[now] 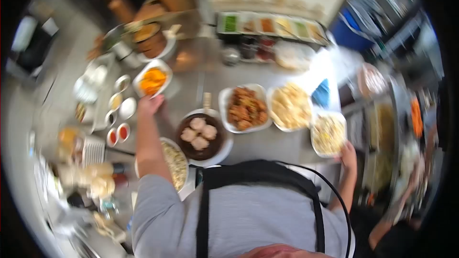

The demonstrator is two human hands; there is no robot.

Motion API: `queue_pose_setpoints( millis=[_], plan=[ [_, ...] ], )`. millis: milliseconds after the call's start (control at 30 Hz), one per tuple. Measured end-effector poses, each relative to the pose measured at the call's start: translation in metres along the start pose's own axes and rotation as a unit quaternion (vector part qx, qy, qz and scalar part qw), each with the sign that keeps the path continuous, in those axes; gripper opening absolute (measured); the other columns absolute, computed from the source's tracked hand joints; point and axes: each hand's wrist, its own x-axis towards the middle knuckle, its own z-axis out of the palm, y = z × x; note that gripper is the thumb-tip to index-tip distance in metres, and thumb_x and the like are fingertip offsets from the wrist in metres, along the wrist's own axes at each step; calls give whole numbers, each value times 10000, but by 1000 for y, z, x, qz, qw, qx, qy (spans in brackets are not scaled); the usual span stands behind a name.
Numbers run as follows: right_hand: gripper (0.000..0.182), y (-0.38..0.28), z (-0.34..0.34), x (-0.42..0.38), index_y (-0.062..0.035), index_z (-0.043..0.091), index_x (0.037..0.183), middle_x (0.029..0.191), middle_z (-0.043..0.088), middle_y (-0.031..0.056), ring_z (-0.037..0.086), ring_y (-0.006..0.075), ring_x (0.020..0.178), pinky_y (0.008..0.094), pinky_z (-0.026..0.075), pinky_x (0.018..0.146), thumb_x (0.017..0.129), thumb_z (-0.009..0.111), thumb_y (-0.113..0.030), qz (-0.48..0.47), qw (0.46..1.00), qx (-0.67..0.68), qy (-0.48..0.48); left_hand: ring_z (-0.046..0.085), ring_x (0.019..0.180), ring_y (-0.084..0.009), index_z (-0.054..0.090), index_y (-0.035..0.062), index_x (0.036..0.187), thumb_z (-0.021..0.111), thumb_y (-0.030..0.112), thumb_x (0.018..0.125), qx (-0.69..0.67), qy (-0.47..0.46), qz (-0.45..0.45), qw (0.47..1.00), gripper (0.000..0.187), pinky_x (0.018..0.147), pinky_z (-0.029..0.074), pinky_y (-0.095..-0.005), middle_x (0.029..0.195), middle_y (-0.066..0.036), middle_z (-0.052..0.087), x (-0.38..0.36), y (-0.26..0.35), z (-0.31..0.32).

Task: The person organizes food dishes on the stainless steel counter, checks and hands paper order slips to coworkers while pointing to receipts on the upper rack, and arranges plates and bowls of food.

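Observation:
My left hand [151, 104] grips the near edge of a white bowl [167, 82] of orange food [153, 80], at the left of the steel counter. At the far right, my right hand [348, 155] holds the near corner of a white dish [329, 152] of what looks like fried rice [329, 133]. Between them stand a dish of browned fried pieces [246, 109], a dish of pale crisp-looking food [289, 105], and a dark round steamer [182, 148] with several dumplings [198, 133]. My left forearm partly covers another rice bowl [176, 167].
Small sauce cups [123, 132] cluster left of my left arm. A rack of topping trays [266, 25] runs along the back. A blue cloth [321, 93] lies beside the right-hand dishes. Bottles [98, 172] crowd the lower left. Another person's arm [399, 205] shows at lower right.

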Motion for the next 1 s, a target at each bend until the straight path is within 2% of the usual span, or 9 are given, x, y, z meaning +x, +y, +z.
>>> queue_pose_setpoints(
  millis=[100,200,300,400,500,600,700,900,1000],
  plan=[
    [234,-81,3,-26,-17,489,951,684,534,30,473,80,440,198,370,341,792,372,-142,17,993,-114,25,504,722,-290,314,-87,1044,313,128,796,-84,53,-15,995,328,660,475,-378,872,-205,448,-4,-10,20],
    [267,-106,-14,12,-6,470,976,752,560,64,517,92,482,186,374,302,751,421,-141,-158,986,-35,-39,528,691,-297,349,-29,1061,283,151,829,-73,93,42,992,300,616,477,-420,827,-194,485,-9,-13,40],
    [366,-202,63,-8,-14,443,1049,788,566,64,527,90,483,177,383,312,749,464,-224,-185,974,-127,-20,558,660,-294,416,-23,984,268,123,816,-55,108,41,992,268,607,474,-402,750,-184,536,-10,-14,49],
    [305,-248,144,20,-18,479,1003,709,551,29,514,81,474,162,380,326,749,395,-165,-205,955,-168,-130,571,608,-251,414,-14,997,269,104,797,-15,153,46,987,274,526,493,-368,713,-160,540,-14,-10,53],
    [292,-261,244,54,-12,484,994,731,559,60,541,117,510,197,448,379,739,384,-112,-173,939,-135,-264,566,550,-234,330,-18,1057,273,90,790,46,124,32,991,294,460,486,-340,693,-155,537,-18,2,34],
    [250,-240,344,90,-19,475,984,741,570,91,543,148,476,222,457,381,760,391,-91,-101,931,-107,-334,550,515,-234,245,-12,1094,259,80,792,135,259,80,953,316,447,475,-325,689,-160,532,-40,17,43],
    [228,-210,430,113,-12,477,941,712,565,102,549,159,492,258,470,417,761,391,-120,-50,921,-116,-369,529,440,-207,149,5,1098,300,49,775,218,225,107,944,359,332,431,-280,650,-154,518,-34,23,26],
    [179,-155,523,146,32,488,854,706,541,143,541,225,512,333,460,437,742,399,-76,-35,915,-121,-384,491,361,-194,311,5,1019,308,37,770,249,221,164,928,251,262,388,-270,583,-154,509,-26,30,19],
    [206,-142,542,150,42,480,859,706,553,156,557,223,512,323,474,445,741,338,-50,5,909,-119,-399,505,379,-168,303,43,1059,300,32,761,240,198,121,942,299,284,405,-260,582,-121,519,-20,36,17]
  ],
)
